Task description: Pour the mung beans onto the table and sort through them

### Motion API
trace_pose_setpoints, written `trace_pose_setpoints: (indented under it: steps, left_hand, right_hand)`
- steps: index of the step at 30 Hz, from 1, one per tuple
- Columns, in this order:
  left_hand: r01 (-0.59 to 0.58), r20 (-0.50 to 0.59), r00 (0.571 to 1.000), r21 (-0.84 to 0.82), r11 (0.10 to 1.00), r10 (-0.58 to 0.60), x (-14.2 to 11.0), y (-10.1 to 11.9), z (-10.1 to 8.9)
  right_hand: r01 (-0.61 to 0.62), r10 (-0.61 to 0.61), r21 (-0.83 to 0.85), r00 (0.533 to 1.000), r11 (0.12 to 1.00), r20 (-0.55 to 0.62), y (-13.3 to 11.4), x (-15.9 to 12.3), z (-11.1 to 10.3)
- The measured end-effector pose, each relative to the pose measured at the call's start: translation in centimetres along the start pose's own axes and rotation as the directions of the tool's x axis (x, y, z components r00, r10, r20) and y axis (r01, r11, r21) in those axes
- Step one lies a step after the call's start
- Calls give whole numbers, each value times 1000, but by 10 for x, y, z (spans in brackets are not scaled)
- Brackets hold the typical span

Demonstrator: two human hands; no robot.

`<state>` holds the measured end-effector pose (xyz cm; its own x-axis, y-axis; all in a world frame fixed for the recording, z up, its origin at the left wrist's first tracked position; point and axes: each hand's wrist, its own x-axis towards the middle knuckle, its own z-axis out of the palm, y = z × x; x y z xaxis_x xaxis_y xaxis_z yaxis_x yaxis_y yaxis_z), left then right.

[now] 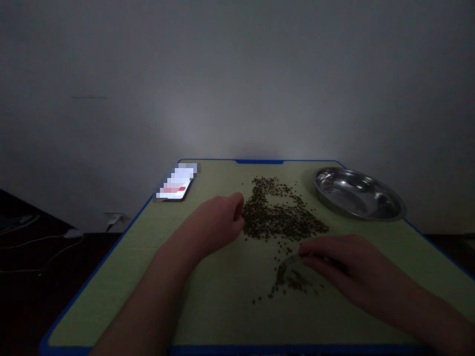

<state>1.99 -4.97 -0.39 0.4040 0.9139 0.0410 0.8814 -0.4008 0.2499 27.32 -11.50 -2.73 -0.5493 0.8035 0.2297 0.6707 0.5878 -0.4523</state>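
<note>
Many small dark grains (276,217) lie spread over the middle of a pale green table. My left hand (218,220) is closed, fingers curled, at the left edge of the main spread; whatever is inside it, if anything, is hidden. Nearer the front edge, my right hand (343,262) is closed in a pinch on a thin, curved, see-through piece (293,259), blurred and too dim to name. This piece bends down to the left around a smaller patch of grains (295,283) on the tabletop.
A shallow oval metal bowl (356,195) rests at the table's right rear. At the left rear lies a phone (176,182) with a lit screen. The green table (111,301) has a blue rim, with a wall (237,99) behind it. Cables and a plug (114,219) show at left.
</note>
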Motion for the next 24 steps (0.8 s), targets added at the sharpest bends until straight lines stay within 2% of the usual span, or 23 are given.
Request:
trace_pose_setpoints:
  steps: [3,7,15,20,24]
  left_hand:
    - [7,4,1000,-1,1000,-7,0,0,-1]
    - [9,12,1000,2,1000,-9,-1,1,0]
    - [1,15,1000,8,1000,-1,-1,2,-2]
    - [2,14,1000,7,1000,-2,-2,2,-1]
    - [-1,10,1000,-2,1000,1,-1,0,0]
  right_hand:
    - [19,-19,-13,1000,1000,12,2,1,1]
    - [29,-30,-40,999,999,-27,7,1,2]
    - [59,-56,-47,997,997,53,9,2,0]
    - [89,-88,-76,996,993,18,10,5,-6]
    - [172,-159,-93,978,981,135,7,18,-15]
